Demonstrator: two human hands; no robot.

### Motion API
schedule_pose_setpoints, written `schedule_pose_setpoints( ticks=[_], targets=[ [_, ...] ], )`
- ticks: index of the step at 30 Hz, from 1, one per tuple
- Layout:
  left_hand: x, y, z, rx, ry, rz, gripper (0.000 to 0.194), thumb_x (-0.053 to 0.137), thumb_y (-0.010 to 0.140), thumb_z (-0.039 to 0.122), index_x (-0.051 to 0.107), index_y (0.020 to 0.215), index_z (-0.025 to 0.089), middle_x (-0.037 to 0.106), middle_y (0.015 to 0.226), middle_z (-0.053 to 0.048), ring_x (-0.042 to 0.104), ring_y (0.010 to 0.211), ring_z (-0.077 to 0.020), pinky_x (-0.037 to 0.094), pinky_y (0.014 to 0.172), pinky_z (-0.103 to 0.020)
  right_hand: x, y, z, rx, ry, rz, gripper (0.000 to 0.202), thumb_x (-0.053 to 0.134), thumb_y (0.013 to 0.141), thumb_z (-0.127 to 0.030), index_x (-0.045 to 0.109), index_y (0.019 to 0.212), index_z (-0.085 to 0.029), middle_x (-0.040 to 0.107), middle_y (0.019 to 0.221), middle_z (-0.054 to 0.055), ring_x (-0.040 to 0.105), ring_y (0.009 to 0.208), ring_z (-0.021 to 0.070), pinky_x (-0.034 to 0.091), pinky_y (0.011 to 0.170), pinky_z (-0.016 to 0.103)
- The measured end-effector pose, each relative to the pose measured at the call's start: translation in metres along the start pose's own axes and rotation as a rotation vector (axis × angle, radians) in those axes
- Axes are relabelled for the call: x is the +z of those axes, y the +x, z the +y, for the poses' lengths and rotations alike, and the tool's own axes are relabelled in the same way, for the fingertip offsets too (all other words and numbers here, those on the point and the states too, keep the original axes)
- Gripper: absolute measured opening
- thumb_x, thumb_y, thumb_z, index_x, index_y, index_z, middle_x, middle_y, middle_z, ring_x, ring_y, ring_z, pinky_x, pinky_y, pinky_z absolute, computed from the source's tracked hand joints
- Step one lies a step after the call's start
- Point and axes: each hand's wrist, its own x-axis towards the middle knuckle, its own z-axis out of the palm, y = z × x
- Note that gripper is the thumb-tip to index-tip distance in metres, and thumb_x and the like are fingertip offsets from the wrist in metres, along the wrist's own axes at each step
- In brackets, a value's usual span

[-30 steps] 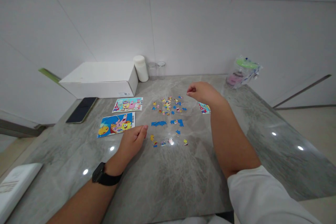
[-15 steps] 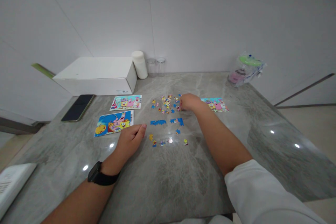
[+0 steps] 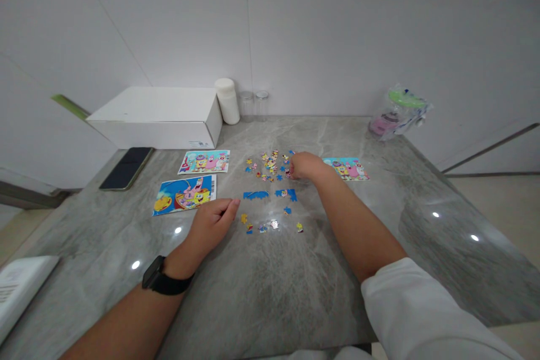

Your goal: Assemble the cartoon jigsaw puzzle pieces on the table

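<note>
"How do we expect these loose puzzle pieces (image 3: 270, 165) to handle?"

"Light and stiff, we judge, like thin card. On the smooth table (image 3: 295, 287) they probably skid when we push sideways. The knobs look narrow enough to bend, so we do best to pinch each piece by opposite edges across its broad middle."

"And the joined parts?"

"Weak at the seams, likely. We would slide the blue strip (image 3: 255, 195) and the blue section (image 3: 291, 195) flat, with support at both ends."

"Where do we have everything?"

"About midway between the table's left and right edges: the loose pieces toward the back edge, the two joined parts in front of them, then a few single pieces (image 3: 299, 227) nearer the front edge."

"Our hands?"

"Our right hand (image 3: 307, 167) bends over the right side of the loose pieces, fingers drawn together; we cannot tell whether they grip one. Our left hand (image 3: 213, 222) is closed, thumb along its curled fingers, near the blue picture card (image 3: 184, 195); we see nothing in it."

"How do the pieces look?"

"Small, knobbed, bright with blue, yellow and pink. The strip carries a thin pale curve; finer print is too small to read."
</note>
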Motion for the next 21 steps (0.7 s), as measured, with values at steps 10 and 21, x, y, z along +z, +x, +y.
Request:
schedule_pose_setpoints(
  ticks=[10, 21],
  targets=[
    [0.000, -0.001, 0.002, 0.026, 0.020, 0.000, 0.054, 0.042, 0.102, 0.050, 0.045, 0.057, 0.020, 0.045, 0.054, 0.001, 0.047, 0.055, -0.0131, 0.030, 0.059, -0.028, 0.000, 0.001, 0.008, -0.043, -0.032, -0.051, 0.026, 0.083, 0.081, -0.025, 0.086, 0.106, -0.020, 0.082, 0.113, 0.016, 0.077, 0.104, 0.0296, 0.056, 0.090, 0.032],
    [-0.001, -0.001, 0.003, 0.023, 0.011, -0.015, 0.055, 0.041, 0.102, 0.051, 0.046, 0.057, 0.020, 0.047, 0.054, 0.001, 0.047, 0.055, -0.0134, 0.030, 0.059, -0.028, 0.016, 0.019, 0.005, -0.076, 0.087, 0.195, 0.030, 0.073, 0.089, -0.026, 0.080, 0.118, -0.023, 0.079, 0.123, 0.009, 0.072, 0.112, 0.0242, 0.050, 0.086, 0.027]
  ],
)
